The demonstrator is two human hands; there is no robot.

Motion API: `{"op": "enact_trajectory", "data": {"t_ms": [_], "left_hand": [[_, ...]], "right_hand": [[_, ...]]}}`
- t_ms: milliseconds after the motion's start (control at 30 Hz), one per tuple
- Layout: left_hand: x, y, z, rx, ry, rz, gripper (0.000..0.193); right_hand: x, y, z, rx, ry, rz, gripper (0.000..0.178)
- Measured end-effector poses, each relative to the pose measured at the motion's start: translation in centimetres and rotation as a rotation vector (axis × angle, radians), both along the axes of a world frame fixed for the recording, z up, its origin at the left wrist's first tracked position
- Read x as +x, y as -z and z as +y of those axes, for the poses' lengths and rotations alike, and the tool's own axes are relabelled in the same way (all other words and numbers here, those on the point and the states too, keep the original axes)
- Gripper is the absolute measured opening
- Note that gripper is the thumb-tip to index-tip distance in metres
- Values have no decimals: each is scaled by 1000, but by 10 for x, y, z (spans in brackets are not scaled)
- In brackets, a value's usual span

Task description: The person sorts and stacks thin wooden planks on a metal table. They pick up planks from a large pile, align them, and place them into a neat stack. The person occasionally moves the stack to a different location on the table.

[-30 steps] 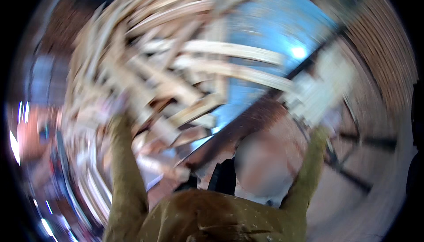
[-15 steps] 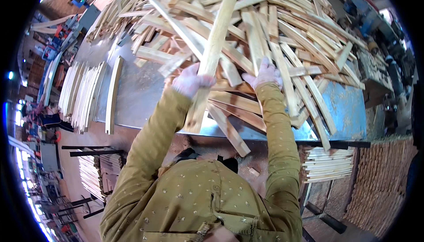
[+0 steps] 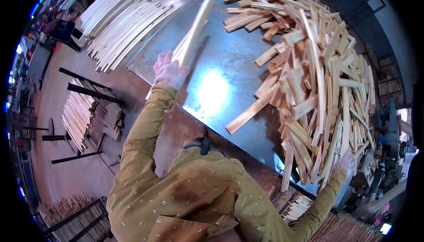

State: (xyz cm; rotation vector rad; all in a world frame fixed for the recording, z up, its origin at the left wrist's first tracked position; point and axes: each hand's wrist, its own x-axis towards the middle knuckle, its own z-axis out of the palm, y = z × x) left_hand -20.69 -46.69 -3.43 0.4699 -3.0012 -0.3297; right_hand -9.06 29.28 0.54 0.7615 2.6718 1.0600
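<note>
My left hand (image 3: 171,70), in a pale glove, grips a light wooden strip (image 3: 202,21) near its lower end. The strip slants up and away over the metal table (image 3: 174,34). A second strip shows just beside it, partly covered. Far to the right, my right hand (image 3: 344,164), also gloved, is at the near end of a big jumbled pile of wooden strips (image 3: 309,78). Its fingers are blurred against the wood, so whether they close on a strip is unclear.
Neat rows of pale strips (image 3: 128,25) lie at the table's far left. Left of me stands a black metal rack (image 3: 95,94) with stacked strips (image 3: 79,114). More stacked wood (image 3: 70,217) is at the lower left. A person (image 3: 64,30) stands beyond the rows. Machinery (image 3: 391,131) stands at right.
My view and body have turned, and the pile now appears at the right. My left hand has carried a strip toward the sorted rows. My right hand has moved far apart from it.
</note>
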Motion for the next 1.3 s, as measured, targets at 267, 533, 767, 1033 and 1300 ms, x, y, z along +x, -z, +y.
{"op": "enact_trajectory", "data": {"t_ms": [267,533,767,1033,1300], "left_hand": [[-50,81,-58,252,-266,-305,81],[-34,63,-69,223,-195,-416,92],[32,84,-103,542,-183,-224,93],[-3,66,-54,231,-239,-544,108],[-1,83,-51,2529,-137,-223,83]], "right_hand": [[33,-135,-88,-453,-266,992,60],[-73,-16,-519,-2455,153,489,29],[-121,137,-654,-1432,-210,-500,70],[-119,114,-623,-1551,-711,-665,55],[-117,166,-596,-2610,88,6,63]]}}
